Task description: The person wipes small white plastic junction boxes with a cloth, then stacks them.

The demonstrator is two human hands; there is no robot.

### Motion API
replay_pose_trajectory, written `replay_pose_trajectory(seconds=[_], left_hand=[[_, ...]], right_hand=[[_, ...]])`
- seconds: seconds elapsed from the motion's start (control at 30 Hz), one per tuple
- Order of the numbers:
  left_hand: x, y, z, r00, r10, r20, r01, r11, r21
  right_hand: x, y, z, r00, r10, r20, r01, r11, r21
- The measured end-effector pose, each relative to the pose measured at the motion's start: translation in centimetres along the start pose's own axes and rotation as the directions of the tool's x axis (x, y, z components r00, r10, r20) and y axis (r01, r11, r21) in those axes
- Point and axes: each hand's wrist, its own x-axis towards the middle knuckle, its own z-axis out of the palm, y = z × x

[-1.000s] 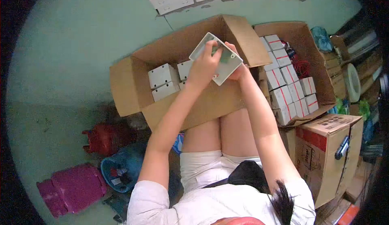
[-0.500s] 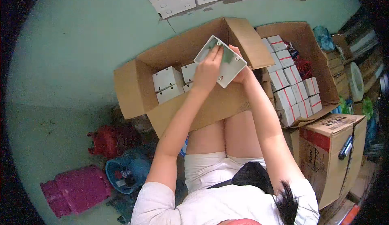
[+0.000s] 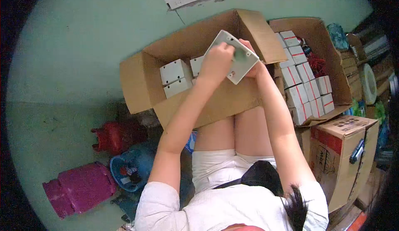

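A white square box (image 3: 245, 66) with an open face and screw posts at its corners is held up over the open carton. My right hand (image 3: 252, 61) supports it from behind and along its right side, with the fingers curled round the edge. At the box's opening is my left hand (image 3: 217, 64), its fingers bent together; whether something small is between them is hidden. Greenish material shows inside the box. Below the hands, the large cardboard carton (image 3: 137, 83) contains several white boxes (image 3: 173, 71).
Another carton (image 3: 305, 25) at the right holds several white boxes with red stripes (image 3: 292, 76). A closed carton (image 3: 349, 148) with a blue-grey tool (image 3: 356, 151) on it stands lower right. Magenta (image 3: 85, 188), blue (image 3: 132, 168) and red (image 3: 112, 137) cylinders are at lower left.
My left hand's fingers, stretched into the box before, are now bent in at its opening. The box has tilted slightly. The whole view has shifted a little.
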Motion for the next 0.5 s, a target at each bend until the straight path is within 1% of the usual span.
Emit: replay_pose_trajectory(seconds=[0.03,0.07,0.1,0.13,0.17,0.23,0.27,0.3,0.33,0.37,0.43,0.47,0.5], left_hand=[[-0.5,0.6,0.3,0.997,0.031,0.075,-0.025,0.996,-0.085],[-1.0,1.2,0.7,0.997,0.025,0.077,-0.019,0.996,-0.087],[-1.6,1.7,1.0,0.988,0.079,0.133,-0.057,0.985,-0.160],[-1.9,1.9,1.2,0.973,0.138,0.185,-0.092,0.967,-0.236],[-1.8,1.7,1.3,0.972,0.136,0.189,-0.089,0.967,-0.238],[-1.1,0.8,1.1,0.990,-0.074,0.118,0.071,0.997,0.027],[-0.9,0.4,0.9,0.989,-0.074,0.124,0.072,0.997,0.025],[-0.6,0.0,0.7,0.988,-0.153,0.029,0.151,0.987,0.054],[-0.5,-0.1,0.5,0.971,-0.227,-0.071,0.232,0.970,0.075],[-0.5,0.1,0.6,0.971,-0.228,-0.073,0.233,0.970,0.075],[-0.9,0.8,1.2,0.977,-0.193,0.085,0.173,0.964,0.201],[-1.0,0.8,1.1,0.977,-0.195,0.086,0.175,0.964,0.199],[-1.0,0.9,1.0,0.967,-0.153,0.206,0.125,0.982,0.142]], right_hand=[[0.1,-0.1,-0.6,1.000,0.006,-0.003,-0.006,1.000,0.002],[0.1,-0.3,-0.4,0.998,-0.046,-0.038,0.045,0.998,-0.034],[0.1,-0.3,-0.1,0.992,-0.101,-0.070,0.096,0.993,-0.071],[-0.1,0.3,0.0,0.987,-0.112,-0.114,0.106,0.993,-0.060],[-0.2,0.2,0.0,0.987,-0.110,-0.117,0.104,0.993,-0.056],[-0.3,0.0,0.0,0.998,-0.013,0.066,0.008,0.997,0.071],[-0.9,0.0,1.1,0.995,-0.022,0.099,0.016,0.998,0.053],[-0.7,0.2,1.0,0.995,-0.023,0.100,0.017,0.998,0.056],[-0.3,0.2,0.7,0.995,-0.017,0.099,0.015,1.000,0.021],[-0.2,0.1,0.8,0.995,-0.010,0.098,0.011,1.000,-0.016],[-0.4,-0.1,0.6,0.998,-0.011,0.064,0.013,0.999,-0.032],[-0.4,-0.2,0.5,0.995,-0.003,0.099,0.002,1.000,0.018],[-0.4,-0.2,0.3,0.991,0.003,0.133,-0.012,0.998,0.067]])
